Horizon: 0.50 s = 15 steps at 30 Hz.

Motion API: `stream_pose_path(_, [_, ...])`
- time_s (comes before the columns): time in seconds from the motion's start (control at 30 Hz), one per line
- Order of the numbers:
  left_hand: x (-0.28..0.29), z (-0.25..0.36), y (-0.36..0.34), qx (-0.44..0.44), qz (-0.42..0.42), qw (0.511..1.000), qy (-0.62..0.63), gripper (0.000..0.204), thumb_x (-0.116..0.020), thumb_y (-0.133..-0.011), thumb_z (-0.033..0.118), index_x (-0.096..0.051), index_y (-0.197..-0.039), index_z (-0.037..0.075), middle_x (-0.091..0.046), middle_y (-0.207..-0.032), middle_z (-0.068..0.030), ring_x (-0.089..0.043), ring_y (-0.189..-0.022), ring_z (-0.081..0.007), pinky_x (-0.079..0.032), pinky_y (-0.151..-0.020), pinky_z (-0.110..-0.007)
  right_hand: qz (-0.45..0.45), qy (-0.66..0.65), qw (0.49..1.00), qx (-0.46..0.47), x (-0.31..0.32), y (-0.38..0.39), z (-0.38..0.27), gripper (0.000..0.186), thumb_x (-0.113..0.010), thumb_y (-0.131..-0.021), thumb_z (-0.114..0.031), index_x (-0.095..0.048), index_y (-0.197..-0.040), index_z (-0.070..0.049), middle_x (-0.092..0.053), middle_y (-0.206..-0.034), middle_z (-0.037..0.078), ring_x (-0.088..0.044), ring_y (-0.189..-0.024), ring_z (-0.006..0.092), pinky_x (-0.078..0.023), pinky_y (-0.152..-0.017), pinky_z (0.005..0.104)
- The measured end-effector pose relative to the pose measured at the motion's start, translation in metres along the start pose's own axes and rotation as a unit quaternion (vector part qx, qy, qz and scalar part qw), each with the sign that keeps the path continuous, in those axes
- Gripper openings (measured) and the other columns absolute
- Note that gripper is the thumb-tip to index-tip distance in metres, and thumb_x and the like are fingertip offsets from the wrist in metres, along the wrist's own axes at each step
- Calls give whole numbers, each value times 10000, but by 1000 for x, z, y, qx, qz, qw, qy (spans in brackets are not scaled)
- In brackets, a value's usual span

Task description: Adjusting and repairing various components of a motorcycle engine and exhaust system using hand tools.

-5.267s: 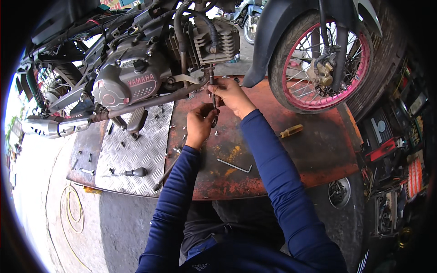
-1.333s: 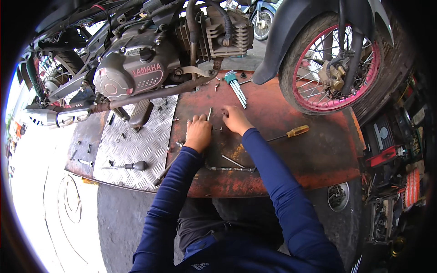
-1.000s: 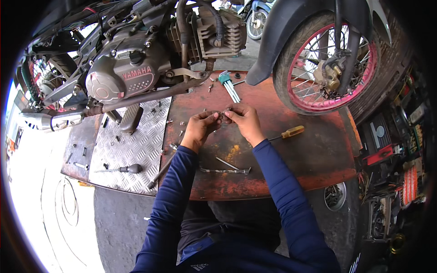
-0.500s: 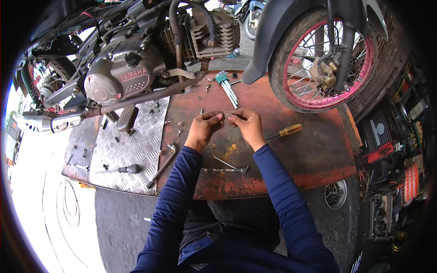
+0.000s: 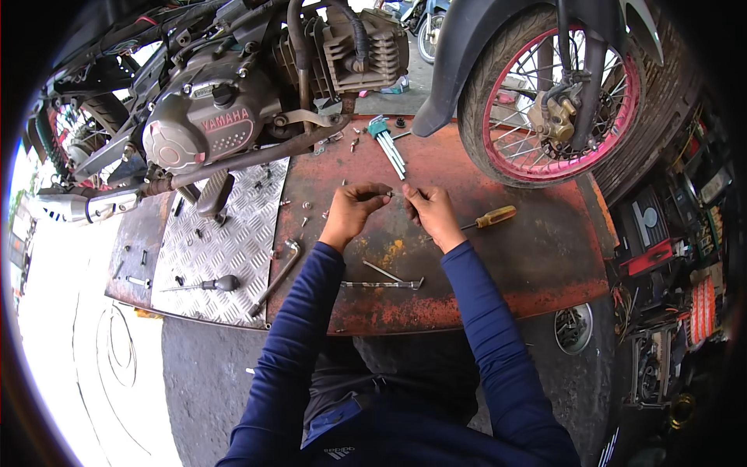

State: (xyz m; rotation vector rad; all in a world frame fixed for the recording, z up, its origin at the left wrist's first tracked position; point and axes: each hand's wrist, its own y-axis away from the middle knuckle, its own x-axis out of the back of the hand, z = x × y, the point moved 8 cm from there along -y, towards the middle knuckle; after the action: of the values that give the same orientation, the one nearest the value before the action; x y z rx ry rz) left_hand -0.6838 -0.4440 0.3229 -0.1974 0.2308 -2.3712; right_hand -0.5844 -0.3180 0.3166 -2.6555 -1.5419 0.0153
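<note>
Nearest on your right, below the surface [image 5: 513, 272], one round metal bowl [image 5: 589, 325] contains small metal pieces, too small to name. Over the surface, your left hand [image 5: 352, 212] is narrow at the fingertips, and your right hand [image 5: 433, 216] is curled beside it; whether they hold something small, I cannot tell. Near the right hand lies the yellow-handled screwdriver [image 5: 496, 216]. Farther, the teal holder [image 5: 377, 127] contains several silver hex keys [image 5: 391, 159].

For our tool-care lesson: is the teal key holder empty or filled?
Not empty: several silver keys stick out of the teal holder, side by side. I cannot tell whether every slot is filled.
</note>
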Motion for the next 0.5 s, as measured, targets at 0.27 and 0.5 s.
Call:
stream_pose_path(0.27, [-5, 2, 2, 4, 1, 1000, 7, 159, -695, -783, 39, -682, -930, -18, -687, -918, -61, -613, -860, -115, -486, -799, -267, -16, 8, 996, -91, 1, 4, 15, 445, -588, -888, -429, -580, -687, -33, -539, -571, 7, -497, -480, 81, -400, -439, 224])
stream_pose_path(0.5, [-4, 1, 3, 16, 22, 1000, 16, 171, -697, -785, 52, -685, -941, -19, -690, -871, -52, -607, -831, -100, -481, -783, -257, -16, 52, 999, -8, 0, 2, 4, 383, -548, -914, -378, -581, -778, -22, -574, -664, 2, -524, -528, 82, -405, -470, 223])
